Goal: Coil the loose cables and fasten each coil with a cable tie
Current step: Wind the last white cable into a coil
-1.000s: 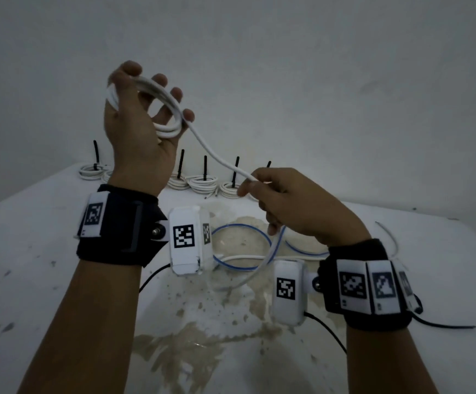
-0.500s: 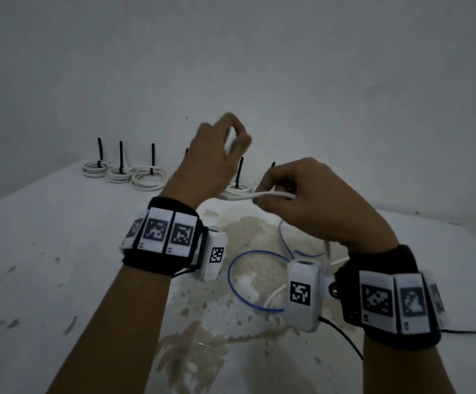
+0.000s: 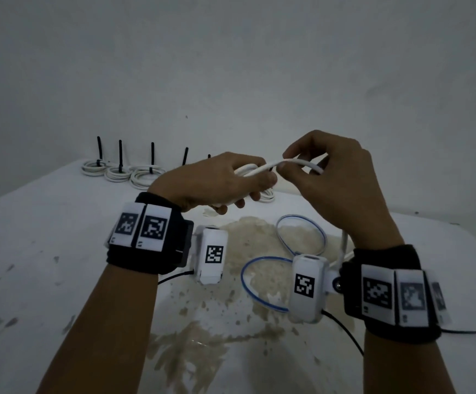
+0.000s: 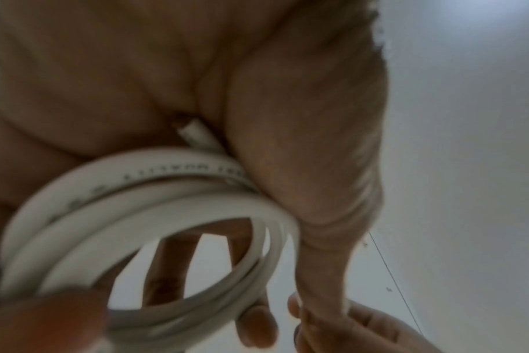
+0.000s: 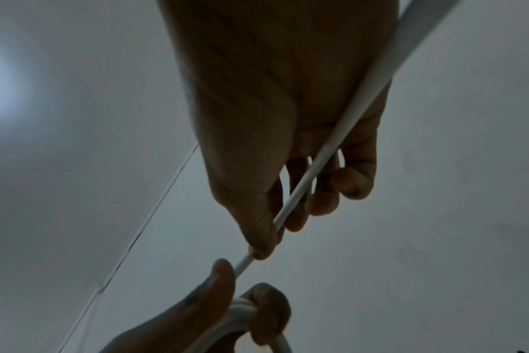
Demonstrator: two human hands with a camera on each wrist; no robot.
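Both hands up above the bench (image 3: 46, 251), meeting over the brown stain (image 3: 248, 237) (landmark here). Left hand (image 3: 211, 180) has its fingers (image 4: 257, 329) curled round a coil of white cable (image 4: 154, 215): several loops stacked, seen nearly face-on in the left wrist view, one cut end poking up into the palm. Right hand (image 3: 336, 180) pinches the free run of the same cable between thumb and fingers (image 5: 320, 203), right beside the left thumb. Free run's long axis goes from the coil across to the right, arcs through the right hand, then drops past the right wrist toward the stain (the lowest part is hidden behind the wrist camera). On the stain: a loose blue cable (image 3: 302, 231) in two open loops, lying flat, below the right hand. Beyond the stain, along the far bench edge by the wall (image 3: 231, 66), a row of tied white coils (image 3: 120, 173), each with a black cable tie (image 3: 120, 152) tail standing upright; the left hand blocks part of the row. Thin black leads run from both wrist cameras.
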